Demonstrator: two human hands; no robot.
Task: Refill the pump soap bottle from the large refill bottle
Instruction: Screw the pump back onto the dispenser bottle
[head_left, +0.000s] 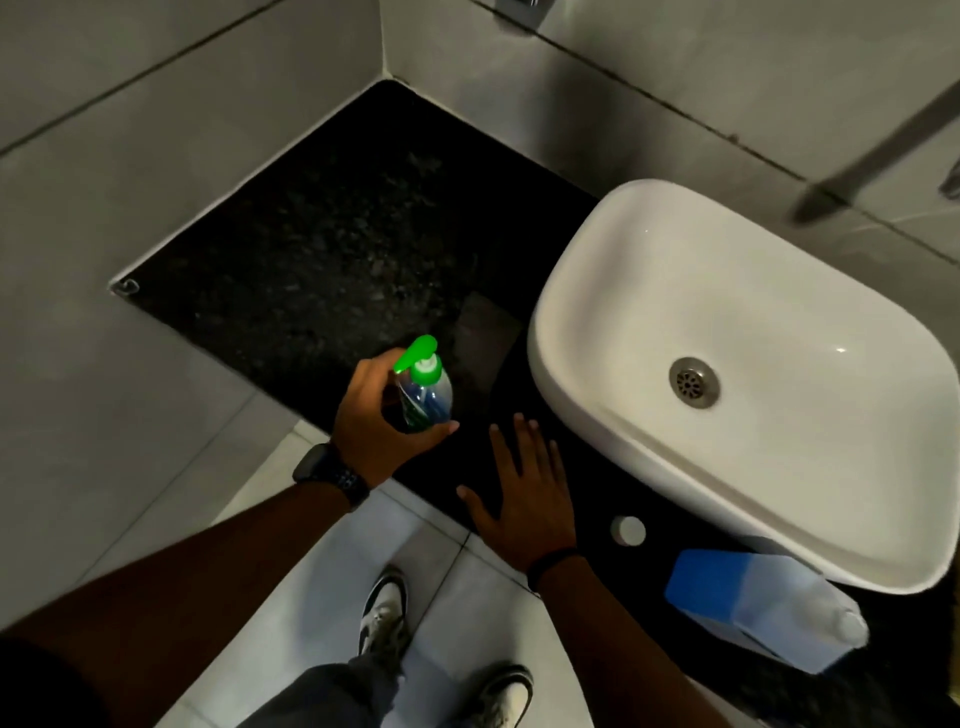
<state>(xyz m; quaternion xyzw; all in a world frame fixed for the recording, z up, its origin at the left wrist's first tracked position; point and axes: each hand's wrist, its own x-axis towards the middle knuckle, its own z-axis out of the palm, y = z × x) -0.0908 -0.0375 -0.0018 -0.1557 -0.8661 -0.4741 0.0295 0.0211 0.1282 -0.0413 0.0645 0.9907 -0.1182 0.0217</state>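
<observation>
The left hand (374, 415) holds the small clear pump soap bottle with the bright green pump top (426, 395). Its fingers and thumb curl round the bottle's body. The bottle is upright at the near edge of the dark speckled stone counter (311, 234). It is hard to tell if it stands on the counter or is lifted a little.

The right hand (524, 493) lies flat on the counter with its fingers straight and spread. It holds nothing. It is just to the right of the small bottle, and the two hands do not touch.

The big see-through refill bottle with a blue label (769, 608) is far off to the right and near, by the white oval sink bowl (597, 312). A small white round cap (628, 531) lies on the counter between the right hand and the big bottle.

The green pump is on, so this looks like the start of the job. Next, the right hand likely needs to twist the pump off while the left hand keeps the small bottle steady. Then the big bottle can be fetched for pouring.
</observation>
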